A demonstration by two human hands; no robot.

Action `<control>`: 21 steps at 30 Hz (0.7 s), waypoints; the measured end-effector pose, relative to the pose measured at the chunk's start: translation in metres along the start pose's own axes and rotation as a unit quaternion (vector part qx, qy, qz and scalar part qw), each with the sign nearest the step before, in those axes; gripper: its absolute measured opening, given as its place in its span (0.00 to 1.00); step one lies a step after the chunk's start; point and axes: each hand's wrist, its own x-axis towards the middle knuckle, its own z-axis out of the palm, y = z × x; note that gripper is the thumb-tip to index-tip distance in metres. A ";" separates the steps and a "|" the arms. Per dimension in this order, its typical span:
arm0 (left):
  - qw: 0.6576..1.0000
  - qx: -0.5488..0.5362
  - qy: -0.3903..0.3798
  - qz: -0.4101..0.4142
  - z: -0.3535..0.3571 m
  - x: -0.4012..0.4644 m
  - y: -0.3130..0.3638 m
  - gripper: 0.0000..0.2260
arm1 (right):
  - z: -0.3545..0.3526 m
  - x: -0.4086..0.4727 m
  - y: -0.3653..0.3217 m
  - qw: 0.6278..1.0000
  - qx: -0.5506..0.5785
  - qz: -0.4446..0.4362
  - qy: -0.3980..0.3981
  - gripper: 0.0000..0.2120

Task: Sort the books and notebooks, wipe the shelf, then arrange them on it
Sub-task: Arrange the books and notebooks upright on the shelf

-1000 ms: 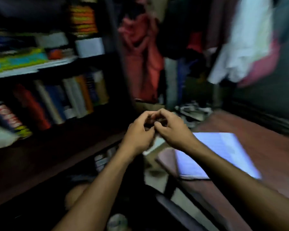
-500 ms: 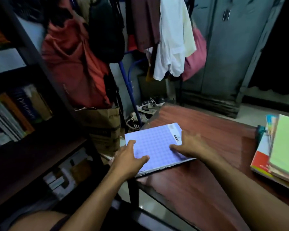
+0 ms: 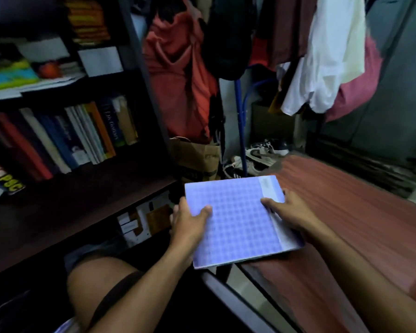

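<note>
1. So half a second back the purple notebook (image 3: 238, 219) was lying flat on the tabletop (image 3: 360, 224) with both hands on it; now it's come up off the corner and sits tilted, most of it hanging out past the tabletop's left edge, over the gap toward the bookshelf (image 3: 82, 195).
2. Left hand (image 3: 189, 227) has a grip on the notebook's left edge, thumb on the cover, fingers curled underneath.
3. Right hand (image 3: 291, 212) holds the right side near the white spine strip, thumb on top and the rest wrapped round the edge.
4. The notebook's near right corner is over the tabletop edge; can't tell if it's touching there, it's blurry.
5. Bookshelf is to the left. The middle shelf has a row of upright books (image 3: 65, 140) leaning a bit, with a bare dark board in front of them.
6. Between shelf and tabletop there's a narrow gap, with a brown paper bag (image 3: 197, 157) and shoes (image 3: 257, 157) on the floor beyond.
7. Clothes (image 3: 322, 58) hang above the far end.
</note>
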 end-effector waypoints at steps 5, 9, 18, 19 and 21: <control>0.980 -0.181 0.020 0.081 -0.061 -0.006 -0.007 0.22 | 0.029 -0.013 -0.067 0.990 0.024 -0.140 -0.008 0.23; 0.938 -0.307 0.146 0.069 -0.138 -0.019 -0.026 0.16 | 0.095 -0.015 -0.127 0.957 -0.052 -0.276 -0.075 0.22; 0.760 -0.369 0.535 -0.007 -0.283 -0.046 -0.116 0.18 | 0.286 -0.121 -0.229 0.788 -0.234 -0.492 -0.287 0.32; 0.740 -0.375 0.558 -0.038 -0.287 -0.044 -0.127 0.20 | 0.300 -0.133 -0.229 0.771 -0.244 -0.502 -0.307 0.33; 0.731 -0.384 0.556 -0.089 -0.290 -0.040 -0.149 0.23 | 0.323 -0.154 -0.230 0.743 -0.259 -0.515 -0.339 0.33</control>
